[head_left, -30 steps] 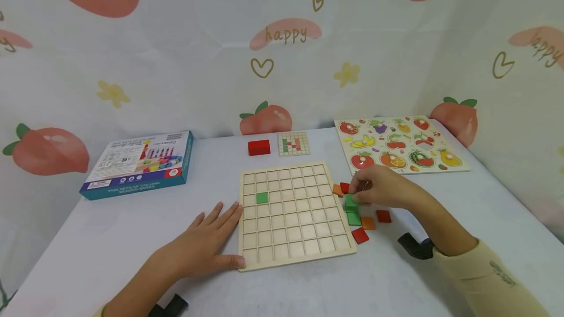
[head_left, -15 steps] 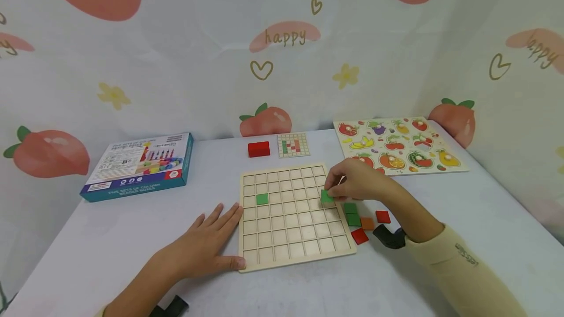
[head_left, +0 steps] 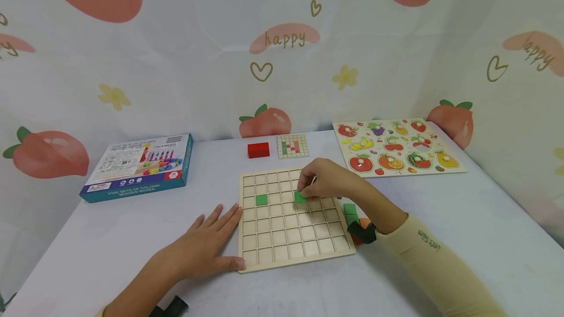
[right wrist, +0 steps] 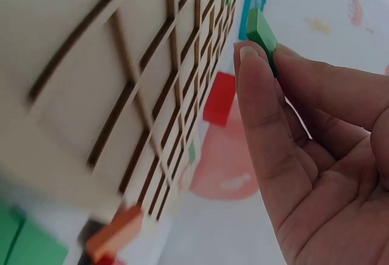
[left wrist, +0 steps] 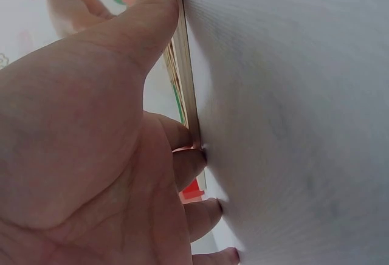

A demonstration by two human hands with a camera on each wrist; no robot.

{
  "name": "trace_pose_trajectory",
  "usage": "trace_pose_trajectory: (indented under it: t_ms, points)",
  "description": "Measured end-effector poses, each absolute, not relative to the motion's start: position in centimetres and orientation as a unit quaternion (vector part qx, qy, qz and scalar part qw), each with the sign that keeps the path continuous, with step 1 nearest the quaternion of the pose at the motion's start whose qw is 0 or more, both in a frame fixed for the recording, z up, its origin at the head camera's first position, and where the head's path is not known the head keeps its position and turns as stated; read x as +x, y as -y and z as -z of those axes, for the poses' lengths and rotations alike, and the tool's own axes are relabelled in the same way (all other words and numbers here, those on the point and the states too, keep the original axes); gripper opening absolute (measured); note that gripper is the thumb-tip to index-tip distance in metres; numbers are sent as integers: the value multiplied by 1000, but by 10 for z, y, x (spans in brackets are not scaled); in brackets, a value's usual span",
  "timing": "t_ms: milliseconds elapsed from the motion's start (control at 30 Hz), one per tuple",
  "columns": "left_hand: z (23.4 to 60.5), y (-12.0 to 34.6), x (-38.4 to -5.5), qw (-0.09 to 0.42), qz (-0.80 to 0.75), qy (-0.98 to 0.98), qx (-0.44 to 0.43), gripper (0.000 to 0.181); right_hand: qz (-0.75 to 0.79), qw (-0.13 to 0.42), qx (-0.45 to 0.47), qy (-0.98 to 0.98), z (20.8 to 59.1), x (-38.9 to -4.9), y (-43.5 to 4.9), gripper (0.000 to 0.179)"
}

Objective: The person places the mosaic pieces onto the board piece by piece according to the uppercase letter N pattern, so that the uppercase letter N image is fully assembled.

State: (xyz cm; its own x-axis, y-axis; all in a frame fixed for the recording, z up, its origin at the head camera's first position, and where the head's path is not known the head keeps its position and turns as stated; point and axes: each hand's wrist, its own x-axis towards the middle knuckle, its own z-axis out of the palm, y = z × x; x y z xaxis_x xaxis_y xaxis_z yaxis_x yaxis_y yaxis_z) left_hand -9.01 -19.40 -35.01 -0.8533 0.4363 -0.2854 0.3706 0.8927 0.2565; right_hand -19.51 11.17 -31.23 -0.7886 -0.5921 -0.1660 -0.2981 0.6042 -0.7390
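Between thumb and fingers my right hand [head_left: 328, 180] pinches a green square tile [right wrist: 260, 33], held just above the wooden grid board [head_left: 273, 235]. In the head view that tile shows over the board's upper middle. One green tile [head_left: 262, 200] lies in a cell toward the board's upper left. My left hand [head_left: 200, 246] rests with straight fingers on the table, its fingertips and thumb touching the board's left edge. Beside the board's right edge are green tiles [head_left: 350, 211] and an orange tile [right wrist: 115, 233], partly hidden by the right wrist's black strap.
Behind the board stand a red block [head_left: 258, 150] and a small pattern card [head_left: 293, 146] with coloured squares. A fruit puzzle board [head_left: 400, 148] lies at the back right. A boxed toy set [head_left: 138, 166] lies at the back left.
My right hand has picked up the green tile from the pile on the right and carried it leftward over the board. The left hand has stayed in place.
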Motion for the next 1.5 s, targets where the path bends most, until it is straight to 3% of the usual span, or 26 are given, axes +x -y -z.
trace_pose_trajectory:
  t_ms: [767,1100,1500]
  points:
    - [350,195,-91,168,-100,-957,213,113,324,183,-305,-877,324,-196,-39,16]
    - [351,195,-90,166,-99,-957,215,113,283,154,-318,-892,329,-195,-26,16]
    - [351,195,-90,163,-98,-958,214,113,250,164,-334,-894,331,-188,-22,22]
